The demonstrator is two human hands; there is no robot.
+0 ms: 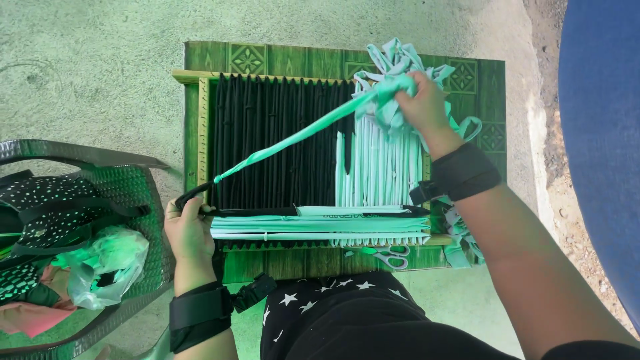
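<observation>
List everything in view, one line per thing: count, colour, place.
Weaving frame: one, green-patterned wood, centre on the floor.
Black strips: many, strung upright across the frame's left part.
Mint strips: many, upright at the frame's right; several woven flat along the near edge.
Long mint strip: one, stretched diagonally between the hands.
Scissors: one pair, pale handles, frame's near edge.
Woven bag: one, dark green, left, holding cloth and plastic.
Left hand: at the frame's left corner.
Right hand: gripping bunched mint strips.

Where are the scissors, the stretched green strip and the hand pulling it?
Green-handled scissors (393, 256), head view, on a handle.
Stretched mint-green fabric strip (293, 138), head view, mid-length.
Right hand (421, 105), head view, on its back.
</observation>
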